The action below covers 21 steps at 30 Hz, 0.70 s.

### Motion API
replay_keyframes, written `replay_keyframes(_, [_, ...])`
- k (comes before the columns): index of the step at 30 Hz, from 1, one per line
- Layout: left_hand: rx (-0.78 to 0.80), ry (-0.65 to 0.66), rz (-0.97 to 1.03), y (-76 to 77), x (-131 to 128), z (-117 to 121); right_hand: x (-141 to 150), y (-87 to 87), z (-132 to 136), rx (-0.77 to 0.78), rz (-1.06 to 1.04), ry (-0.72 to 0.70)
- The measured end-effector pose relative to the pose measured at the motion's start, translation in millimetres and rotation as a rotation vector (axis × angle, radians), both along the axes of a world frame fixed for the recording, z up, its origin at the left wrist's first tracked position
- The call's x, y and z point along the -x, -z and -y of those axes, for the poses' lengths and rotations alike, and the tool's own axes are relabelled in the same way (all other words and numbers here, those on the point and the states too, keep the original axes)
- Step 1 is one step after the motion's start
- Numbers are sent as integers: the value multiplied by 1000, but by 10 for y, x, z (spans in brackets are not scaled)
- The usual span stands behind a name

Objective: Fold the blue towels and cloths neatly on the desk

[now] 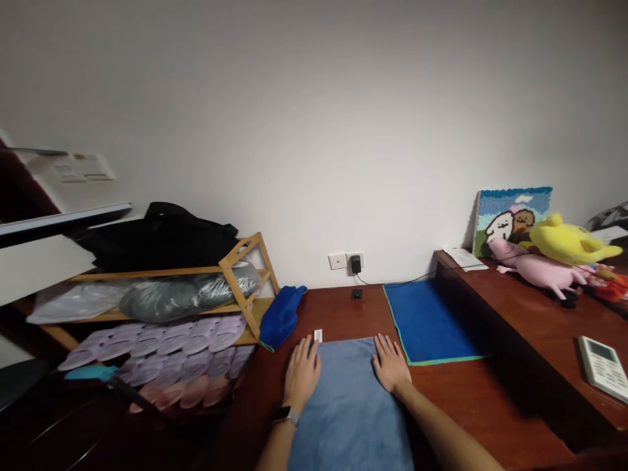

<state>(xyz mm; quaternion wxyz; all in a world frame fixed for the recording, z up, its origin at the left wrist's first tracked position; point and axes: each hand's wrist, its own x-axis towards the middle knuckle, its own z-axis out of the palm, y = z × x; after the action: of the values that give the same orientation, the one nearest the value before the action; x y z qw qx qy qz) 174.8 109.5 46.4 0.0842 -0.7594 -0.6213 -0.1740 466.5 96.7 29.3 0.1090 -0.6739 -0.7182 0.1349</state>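
Observation:
A grey-blue towel is spread over the reddish-brown wooden desk. My left hand lies palm down on its far left corner, fingers stretched forward, beside a small white tag. Across from it, my right hand rests flat at the far right corner with its fingers slightly apart. To the right lies a darker blue cloth with green edging, laid out flat. A crumpled blue cloth, also edged in green, sits left of my left hand. The near end of the towel runs out of view.
A wooden rack with slippers and a black bag stands at left. At right, a raised ledge carries plush toys, a picture and a white remote. A black plug sits in the wall socket.

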Motion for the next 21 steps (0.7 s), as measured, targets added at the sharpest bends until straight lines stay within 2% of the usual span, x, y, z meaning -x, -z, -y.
replay_keyframes(3, [49,212,29,-45,-554,69,0,14,-8,19,11,-1])
replay_keyframes(5, [104,296,32,-13,-922,97,-1,22,-12,19,13,1])
replay_keyframes(7, [174,286,34,61,-1148,98,-3,39,-17,23,9,5])
replay_keyframes(8, [203,247,36,105,-1181,85,-5,52,-22,23,7,7])
replay_keyframes(9, [222,190,38,148,-1154,65,-6,67,-27,22,6,8])
replay_keyframes(11, [225,53,30,219,-937,4,-8,100,-42,16,7,4])
replay_keyframes(15, [225,-148,-7,260,-149,-129,-12,134,-57,10,14,3])
replay_keyframes(18, [255,-193,-13,245,321,-185,-12,120,-50,11,25,8])
replay_keyframes(21, [272,-185,-23,250,487,-199,-10,98,-41,13,33,10])
